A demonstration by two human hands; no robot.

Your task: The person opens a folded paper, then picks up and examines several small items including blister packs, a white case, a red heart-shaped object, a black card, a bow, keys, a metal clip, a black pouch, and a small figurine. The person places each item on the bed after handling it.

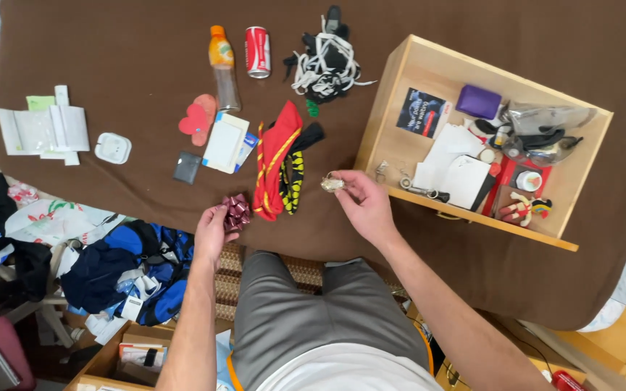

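The left hand (215, 228) pinches a dark red gift bow (238, 211) over the brown blanket (110, 43) – the right hand (364, 203) pinches a small silvery trinket (332, 184) beside the open wooden drawer (393, 94), lifted clear for a look.

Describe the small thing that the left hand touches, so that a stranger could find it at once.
On the brown bed cover, look at the near edge, just left of the red and black cloth. There the left hand touches a dark red gift bow, the only shiny, looped thing there.
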